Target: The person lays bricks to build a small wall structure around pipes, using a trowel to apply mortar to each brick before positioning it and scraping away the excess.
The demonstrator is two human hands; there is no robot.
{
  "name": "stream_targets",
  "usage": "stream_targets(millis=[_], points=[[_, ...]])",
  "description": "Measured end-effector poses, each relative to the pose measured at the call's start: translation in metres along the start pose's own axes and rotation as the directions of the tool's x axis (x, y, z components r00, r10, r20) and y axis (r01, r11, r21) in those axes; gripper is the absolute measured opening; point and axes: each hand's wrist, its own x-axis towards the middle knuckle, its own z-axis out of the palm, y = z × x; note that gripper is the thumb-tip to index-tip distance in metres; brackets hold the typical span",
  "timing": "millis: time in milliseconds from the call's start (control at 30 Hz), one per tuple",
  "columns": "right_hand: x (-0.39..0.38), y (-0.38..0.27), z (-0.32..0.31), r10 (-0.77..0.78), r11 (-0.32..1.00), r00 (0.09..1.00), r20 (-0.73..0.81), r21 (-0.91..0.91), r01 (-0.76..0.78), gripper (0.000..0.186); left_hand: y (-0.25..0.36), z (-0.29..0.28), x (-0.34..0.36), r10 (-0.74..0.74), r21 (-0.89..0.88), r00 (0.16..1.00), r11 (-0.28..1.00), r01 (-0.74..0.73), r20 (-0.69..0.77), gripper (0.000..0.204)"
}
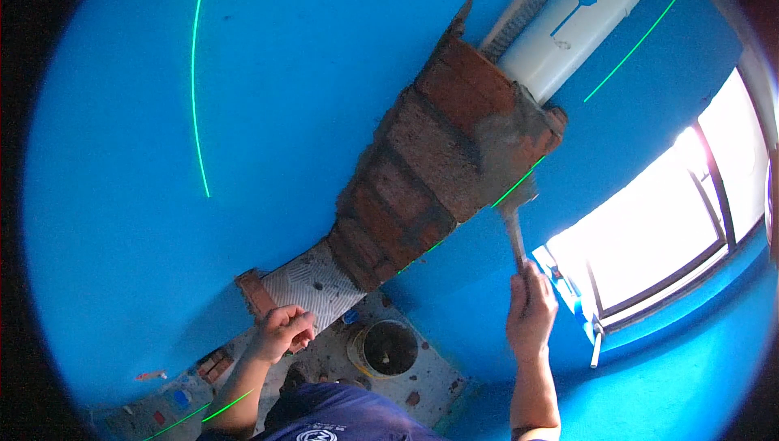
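My right hand [532, 311] is wrapped round the handle of a trowel [514, 230]. The trowel's mortar-smeared blade is up against the right side of a brick column [422, 149], just below a patch of wet grey mortar [505, 137]. My left hand [280, 334] is lower and to the left, its fingers curled in; whether anything is inside them is hidden. Just beyond that hand, a single brick [256, 293] sits at the left edge of a ribbed, pale grey surface [312, 279] at the column's lower end.
A white pipe [560, 31] runs from the column's top toward the upper right, beside a corrugated grey strip [527, 3]. Blue walls [268, 100] surround it. A bright window [649, 222] is at right. On the stained floor are a bucket [357, 352] and several bricks [215, 365].
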Motion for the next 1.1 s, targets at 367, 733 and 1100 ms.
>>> stream_targets(millis=[367, 733, 1100], points=[[-0.017, 0.008, 0.027, 0.088, 0.996, 0.969, 0.230, -0.002, -0.090, 0.026, -0.007, 0.013, 0.004, -0.010, 0.045, 0.999, 0.999, 0.008, 0.045, 0.029], [0.044, -0.030, 0.003, -0.035, 0.983, 0.978, 0.206, 0.184, -0.004, 0.023, -0.008, 0.010, -0.005, -0.046, 0.024, 0.999, 0.999, 0.046, -0.007, 0.023], [0.120, -0.062, -0.015, -0.101, 0.963, 0.969, 0.226, -0.224, 0.152, 0.010, -0.020, 0.000, -0.012, 0.008, 0.038, 1.000, 0.999, -0.008, 0.003, 0.026]])
